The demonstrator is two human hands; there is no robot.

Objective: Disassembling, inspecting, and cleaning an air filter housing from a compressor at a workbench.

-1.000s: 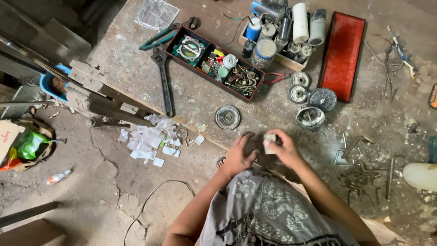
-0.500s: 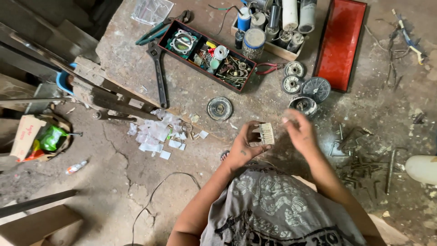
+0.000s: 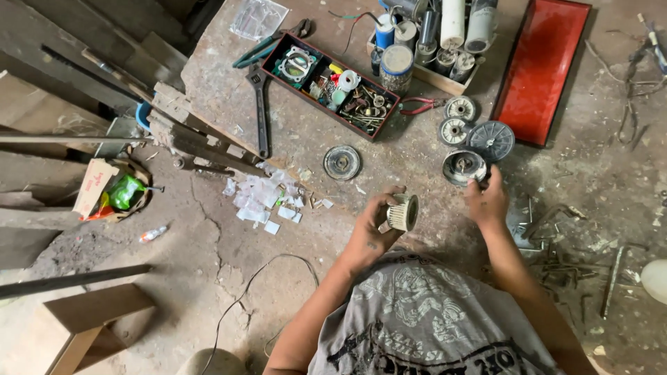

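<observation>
A cracked, dusty concrete floor (image 3: 208, 278) fills the view in even daylight, with dark wooden planks (image 3: 83, 76) stacked at the left, a wooden box (image 3: 90, 319) at the lower left, and metal scraps (image 3: 577, 257) strewn at the right.

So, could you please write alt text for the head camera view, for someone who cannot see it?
Seen from above, a person's left hand holds a small pale ribbed wheel, while the right hand reaches to a round metal part on the dusty concrete floor. A parts tray and wrench lie beyond.
</observation>
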